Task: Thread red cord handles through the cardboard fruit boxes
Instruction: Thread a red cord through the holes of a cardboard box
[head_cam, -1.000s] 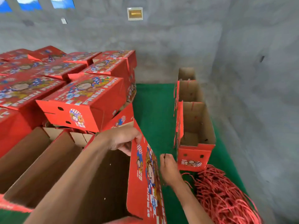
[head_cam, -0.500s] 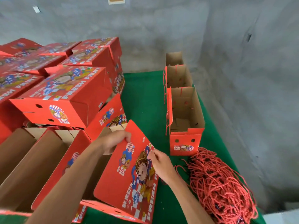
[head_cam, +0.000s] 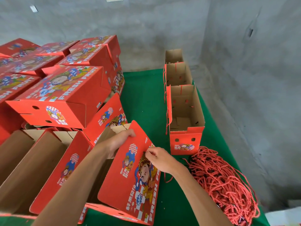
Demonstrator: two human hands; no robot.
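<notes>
Step in hand — threading a cord through the printed side panel of the open box nearest the person, near the front edge of the green counter. The left hand grasps the panel's top edge, fingers curled over it, holding it tilted. The right hand has its fingers pinched together against the panel's outer face, at what appears to be a handle hole; whether a cord end is between them cannot be told. A short red loop hangs below the right wrist, so a cord is probably in hand.

Judgement: the next move calls for pushing the cord end through the hole while the left hand keeps the panel steady, then the same at the second hole.

Supply: the pile of red cords lies on the counter just beside the right forearm. Three open boxes in a row beyond it show cords on their left sides — apparently finished.

Writing: "FRESH FRUIT" on the closed stacked boxes; "FRESH FR…" on the held panel, with Chinese characters too small to read surely. No brand name legible.
</notes>
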